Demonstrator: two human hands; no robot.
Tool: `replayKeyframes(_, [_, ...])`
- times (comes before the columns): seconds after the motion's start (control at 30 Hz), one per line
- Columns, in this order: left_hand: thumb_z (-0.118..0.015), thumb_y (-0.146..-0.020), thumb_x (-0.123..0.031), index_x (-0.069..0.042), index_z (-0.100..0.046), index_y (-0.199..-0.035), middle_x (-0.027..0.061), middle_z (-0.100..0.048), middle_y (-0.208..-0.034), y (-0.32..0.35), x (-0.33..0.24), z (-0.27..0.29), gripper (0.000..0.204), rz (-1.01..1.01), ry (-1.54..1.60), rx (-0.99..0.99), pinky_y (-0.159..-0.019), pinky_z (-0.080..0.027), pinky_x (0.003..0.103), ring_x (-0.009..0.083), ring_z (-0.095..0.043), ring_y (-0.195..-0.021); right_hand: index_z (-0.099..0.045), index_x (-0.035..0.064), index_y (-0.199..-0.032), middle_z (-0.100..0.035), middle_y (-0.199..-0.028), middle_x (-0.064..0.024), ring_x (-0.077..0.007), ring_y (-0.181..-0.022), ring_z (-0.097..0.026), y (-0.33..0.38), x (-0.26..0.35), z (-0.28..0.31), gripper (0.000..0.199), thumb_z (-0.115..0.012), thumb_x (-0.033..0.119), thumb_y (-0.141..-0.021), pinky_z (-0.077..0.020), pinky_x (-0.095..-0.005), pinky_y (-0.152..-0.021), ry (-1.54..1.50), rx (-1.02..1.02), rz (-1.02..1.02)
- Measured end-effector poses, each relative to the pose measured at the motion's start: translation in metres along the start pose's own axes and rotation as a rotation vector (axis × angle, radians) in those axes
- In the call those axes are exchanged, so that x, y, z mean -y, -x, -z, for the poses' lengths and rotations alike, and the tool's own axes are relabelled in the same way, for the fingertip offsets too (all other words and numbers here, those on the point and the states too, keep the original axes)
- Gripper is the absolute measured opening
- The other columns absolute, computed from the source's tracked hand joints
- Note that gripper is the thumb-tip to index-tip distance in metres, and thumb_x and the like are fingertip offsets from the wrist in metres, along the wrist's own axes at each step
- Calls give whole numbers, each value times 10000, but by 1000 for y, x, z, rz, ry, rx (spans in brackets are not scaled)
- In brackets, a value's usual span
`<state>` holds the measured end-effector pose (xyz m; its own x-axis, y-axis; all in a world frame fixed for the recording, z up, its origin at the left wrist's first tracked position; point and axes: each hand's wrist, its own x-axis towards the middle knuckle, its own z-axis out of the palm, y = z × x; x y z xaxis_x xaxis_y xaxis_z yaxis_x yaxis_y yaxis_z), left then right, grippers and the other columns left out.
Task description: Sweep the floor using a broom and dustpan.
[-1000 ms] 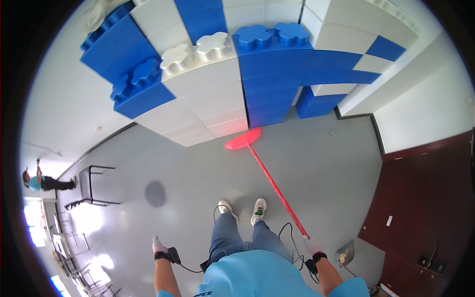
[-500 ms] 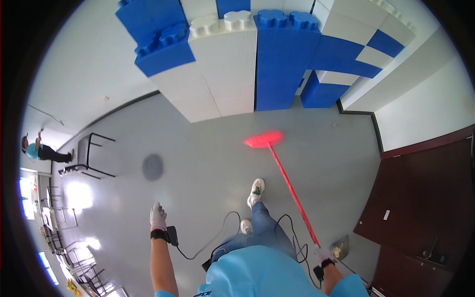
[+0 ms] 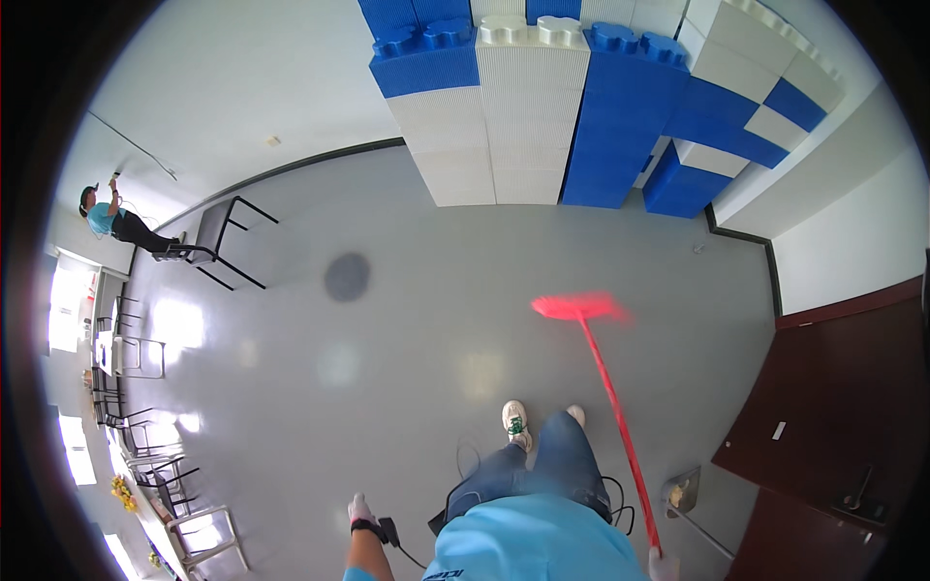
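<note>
My right hand [image 3: 664,565], in a pale glove, is closed round the upper end of a red broom [image 3: 620,416] at the lower edge. The broom's red head [image 3: 581,307], smeared by motion, is on the grey floor ahead of my feet. My left hand [image 3: 359,508], also gloved, hangs out to the left with fingers loosely bent and nothing visible in it. A black band with a small box and a cable sits on that wrist. To the right of my legs stands a long-handled dustpan [image 3: 682,490] with some yellowish litter in it.
A wall of big blue and white blocks [image 3: 528,116] stands ahead. A small clear scrap [image 3: 697,249] lies near its right end. Dark red doors [image 3: 823,387] are at right. A black-framed chair [image 3: 228,232] and another person [image 3: 116,221] are far left, with tables and chairs behind.
My view has moved back from the block wall and turned. The broom head is farther from the blocks. My left hand has dropped nearer my body, and my feet have shifted.
</note>
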<state>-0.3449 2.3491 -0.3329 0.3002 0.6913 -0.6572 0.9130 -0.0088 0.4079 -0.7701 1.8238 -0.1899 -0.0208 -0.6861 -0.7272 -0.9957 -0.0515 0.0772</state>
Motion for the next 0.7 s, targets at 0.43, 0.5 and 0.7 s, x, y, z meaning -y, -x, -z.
replayKeyframes(0.43, [-513,-844,-324,-148,-444,-872,-16,-366,-669,-6,41,74,192,-86,35,247,-435,-233,281,105,-274,-468,-660,81,-999,-638,-977,-188,-390,-911,-604,-141,448,36,378,-495,395,-868,-482,-481,-765,-39,-19,640])
replayKeyframes(0.5, [-509,-842,-313,-161,-435,-835,-20,-344,-654,0,40,80,169,-131,36,210,-431,-226,276,100,-269,-463,-659,82,-1003,-637,-986,-189,-389,-934,-601,-144,434,21,362,-491,375,-873,-488,-472,-785,-103,-5,598])
replayKeyframes(0.7, [-528,-789,-283,-102,-490,-838,0,-406,-705,39,77,45,192,-275,-150,179,-431,-272,285,113,-344,-516,-665,70,-977,-632,-994,-203,-386,-931,-599,-175,193,-42,428,-429,416,-886,-461,-493,-779,-141,51,460])
